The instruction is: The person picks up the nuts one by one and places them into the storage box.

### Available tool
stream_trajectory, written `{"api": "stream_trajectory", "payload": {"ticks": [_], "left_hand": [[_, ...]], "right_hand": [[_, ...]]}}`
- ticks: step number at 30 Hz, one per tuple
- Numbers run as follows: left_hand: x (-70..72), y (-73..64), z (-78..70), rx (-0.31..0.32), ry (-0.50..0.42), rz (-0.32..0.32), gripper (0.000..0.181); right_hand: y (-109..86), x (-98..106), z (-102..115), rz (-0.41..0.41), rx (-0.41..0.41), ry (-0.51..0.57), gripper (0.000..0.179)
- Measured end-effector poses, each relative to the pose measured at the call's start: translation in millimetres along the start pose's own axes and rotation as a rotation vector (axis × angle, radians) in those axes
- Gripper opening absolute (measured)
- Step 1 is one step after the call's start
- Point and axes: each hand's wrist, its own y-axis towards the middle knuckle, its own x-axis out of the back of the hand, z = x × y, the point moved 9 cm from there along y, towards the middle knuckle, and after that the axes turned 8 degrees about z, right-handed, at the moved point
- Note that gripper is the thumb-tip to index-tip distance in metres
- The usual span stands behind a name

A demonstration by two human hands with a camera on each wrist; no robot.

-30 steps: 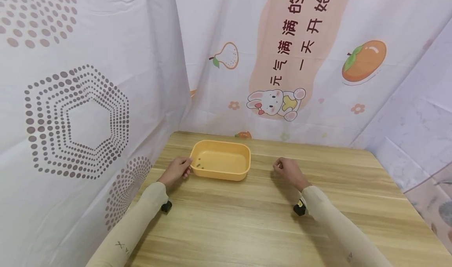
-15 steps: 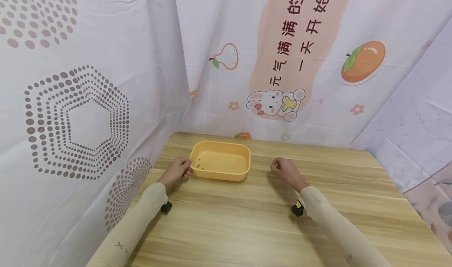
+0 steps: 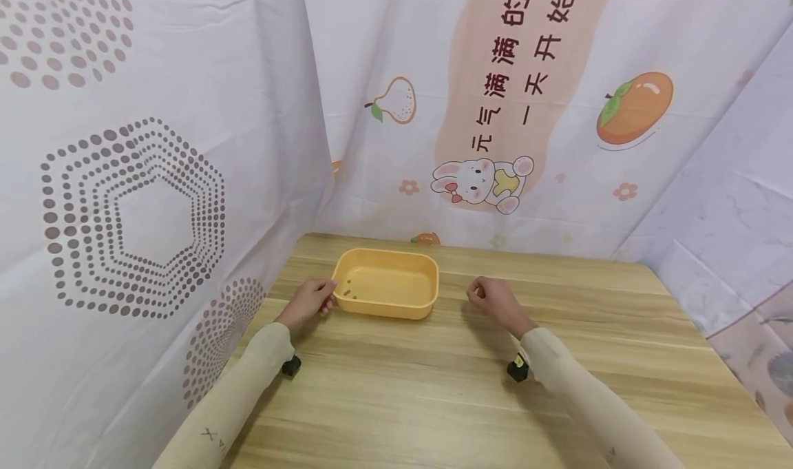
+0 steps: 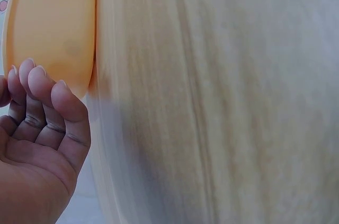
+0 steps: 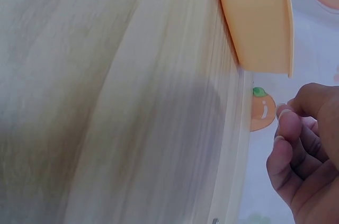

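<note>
A yellow-orange plastic tray (image 3: 387, 309) stands on the wooden table in the head view. Several small dark bits (image 3: 347, 292) lie at its left end, too small to identify. My left hand (image 3: 306, 302) holds the tray's left end at the rim, thumb and fingers bent about it. In the left wrist view, the fingers (image 4: 71, 105) curl against the tray's end. To the right of the tray, apart from it, my right hand (image 3: 498, 304) hovers with fingers curled. Its thumb and fingertips meet in the right wrist view; I see nothing between them.
The wooden table (image 3: 396, 393) carries the tray near its back edge. A printed curtain (image 3: 576, 200) rises behind, and a dotted sheet (image 3: 266, 145) hangs close on the left. A tiny dark piece (image 5: 215, 221) shows at the bottom of the right wrist view.
My right hand has moved a little left, nearer the tray. The left hand keeps its place at the tray's end, and the tray stays put.
</note>
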Motion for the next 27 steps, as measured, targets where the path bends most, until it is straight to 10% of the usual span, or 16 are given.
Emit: {"api": "stream_trajectory", "payload": {"ticks": [27], "left_hand": [[-0.9, -0.8, -4.4, -0.028, 0.01, 0.006, 0.041]], "right_hand": [[4.5, -9.7, 22.0, 0.065, -0.012, 0.084, 0.014]]}}
